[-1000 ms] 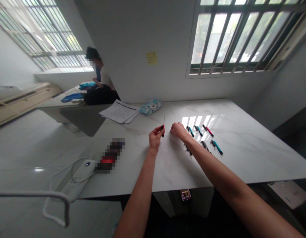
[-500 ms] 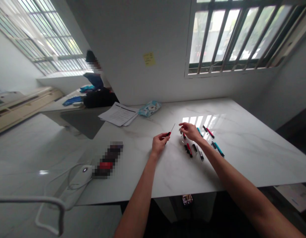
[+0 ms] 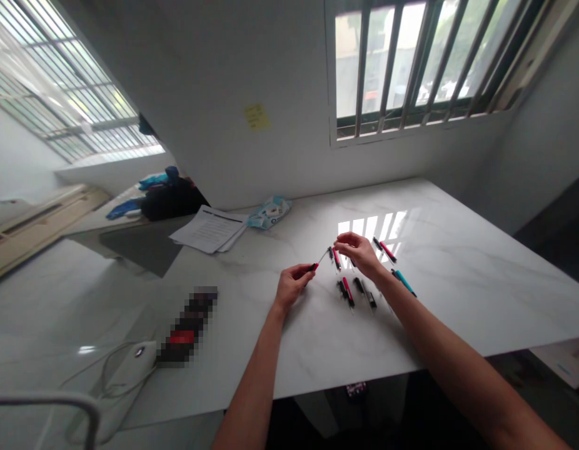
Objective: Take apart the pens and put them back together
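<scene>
My left hand [image 3: 292, 287] pinches a red-and-black pen part [image 3: 312, 267], with a thin rod like a refill pointing up and right. My right hand [image 3: 357, 250] hovers close to the rod's tip, thumb and fingertips drawn together; whatever is between them is too small to make out. Just below those fingertips lies a red pen [image 3: 337, 259] beside a black piece. Nearer me are another red pen [image 3: 348, 291] with a black piece, and a grey-and-black pen [image 3: 367, 294] in parts. Beyond my right wrist lie a red pen [image 3: 387, 250] and a teal pen [image 3: 406, 282].
A white marbled table [image 3: 458, 269] carries everything. Papers [image 3: 209, 230] and a blue wipes packet [image 3: 269, 212] lie by the wall. At left are a blurred dark-and-red object [image 3: 189, 325] and a white power strip [image 3: 130, 369] with its cable.
The view has shifted, and the person at the back is mostly out of sight. My right hand has come nearer the rod in my left hand; its fingers are closer together.
</scene>
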A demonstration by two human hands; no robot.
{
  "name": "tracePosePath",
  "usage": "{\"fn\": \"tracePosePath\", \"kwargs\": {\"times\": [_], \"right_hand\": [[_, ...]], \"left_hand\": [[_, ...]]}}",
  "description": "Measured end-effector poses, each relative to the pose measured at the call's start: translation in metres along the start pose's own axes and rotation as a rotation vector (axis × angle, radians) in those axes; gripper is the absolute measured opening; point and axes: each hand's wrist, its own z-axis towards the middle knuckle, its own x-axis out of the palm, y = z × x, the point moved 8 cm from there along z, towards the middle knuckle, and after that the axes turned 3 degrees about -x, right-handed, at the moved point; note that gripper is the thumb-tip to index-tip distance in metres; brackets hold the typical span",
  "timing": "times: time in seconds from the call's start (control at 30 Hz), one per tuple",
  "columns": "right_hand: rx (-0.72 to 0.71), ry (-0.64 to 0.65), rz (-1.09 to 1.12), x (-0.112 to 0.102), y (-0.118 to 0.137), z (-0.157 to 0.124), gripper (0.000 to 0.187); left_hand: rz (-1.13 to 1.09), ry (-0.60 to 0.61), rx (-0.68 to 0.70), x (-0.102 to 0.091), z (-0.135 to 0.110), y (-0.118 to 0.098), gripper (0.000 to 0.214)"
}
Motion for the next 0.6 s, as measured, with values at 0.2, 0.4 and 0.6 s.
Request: {"fn": "tracePosePath", "kwargs": {"times": [0.2,0.4,0.6], "right_hand": [[-0.011,0.017,0.037,0.0064,0.0076,-0.0038,0.043],[-0.008,0.021,0.024,0.0082,0.0090,-0.0045,0.044],[-0.009,0.040,0.001,0.0107,0.0075,-0.0049,0.042]], "left_hand": [[0.003,0.006,0.013,0.0011,0.0001,-0.0009,0.037],[0.001,0.009,0.007,0.0014,-0.0013,-0.0010,0.037],[0.003,0.012,0.024,0.0020,-0.0014,-0.0023,0.036]]}}
